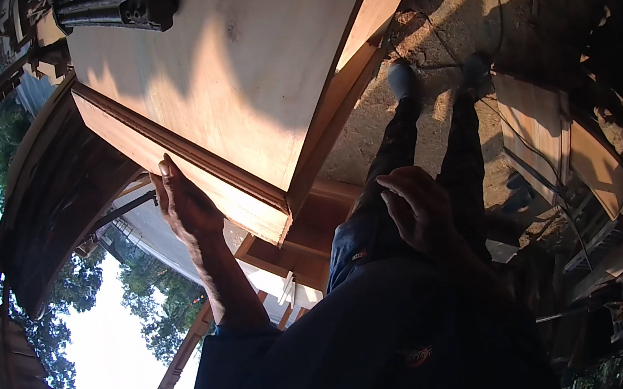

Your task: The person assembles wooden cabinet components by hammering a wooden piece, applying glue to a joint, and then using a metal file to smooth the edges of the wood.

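A large pale plywood panel [231, 78] lies at the top middle, with a wooden edge strip [237, 205] along its lower-left side. My left hand [187, 204] grips that strip from the outer side, fingertips on its upper edge. My right hand [417, 207] hangs over my dark trousers, right of the panel, fingers loosely curled, with nothing visible in it. At the top left, a black tool or fitting [118, 7] rests on the panel.
Wooden boxwork [294, 268] sits below the panel. My feet [403, 82] stand on dirt ground [510, 23] beside a dark cable [500, 9]. Loose boards [534, 135] lie at the right. A dark curved board [48, 192], trees and bright sky show at the left.
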Motion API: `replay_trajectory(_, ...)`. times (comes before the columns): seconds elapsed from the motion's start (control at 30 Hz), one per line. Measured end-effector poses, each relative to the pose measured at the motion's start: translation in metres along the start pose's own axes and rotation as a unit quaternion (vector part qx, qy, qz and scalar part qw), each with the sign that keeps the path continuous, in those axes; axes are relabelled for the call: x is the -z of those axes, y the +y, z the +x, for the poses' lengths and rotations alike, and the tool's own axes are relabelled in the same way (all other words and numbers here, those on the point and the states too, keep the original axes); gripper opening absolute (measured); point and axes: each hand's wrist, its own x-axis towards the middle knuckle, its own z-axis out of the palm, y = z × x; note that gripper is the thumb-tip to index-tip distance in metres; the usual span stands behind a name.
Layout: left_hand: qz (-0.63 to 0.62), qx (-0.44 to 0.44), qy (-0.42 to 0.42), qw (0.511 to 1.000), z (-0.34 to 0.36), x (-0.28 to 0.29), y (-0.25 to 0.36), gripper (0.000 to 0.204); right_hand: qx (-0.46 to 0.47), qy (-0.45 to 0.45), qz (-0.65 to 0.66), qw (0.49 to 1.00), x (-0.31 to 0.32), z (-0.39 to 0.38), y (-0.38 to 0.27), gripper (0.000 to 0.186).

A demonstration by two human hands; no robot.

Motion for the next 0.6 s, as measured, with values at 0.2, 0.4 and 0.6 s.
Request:
replay_trajectory(0.2,0.150,-0.052,0.006,0.987,-0.009,-0.004,-0.002,0.061,-0.012,0.004,0.021,1.000,-0.002,0.002,0.005,0.027)
replay_trajectory(0.4,0.102,-0.027,-0.024,0.994,-0.009,0.000,0.000,0.055,-0.016,0.004,0.042,0.999,-0.007,0.002,0.015,0.028)
replay_trajectory(0.6,0.554,-0.401,-0.096,0.723,-0.009,0.007,0.004,0.043,-0.007,0.002,0.052,0.999,-0.011,0.006,0.015,0.029)
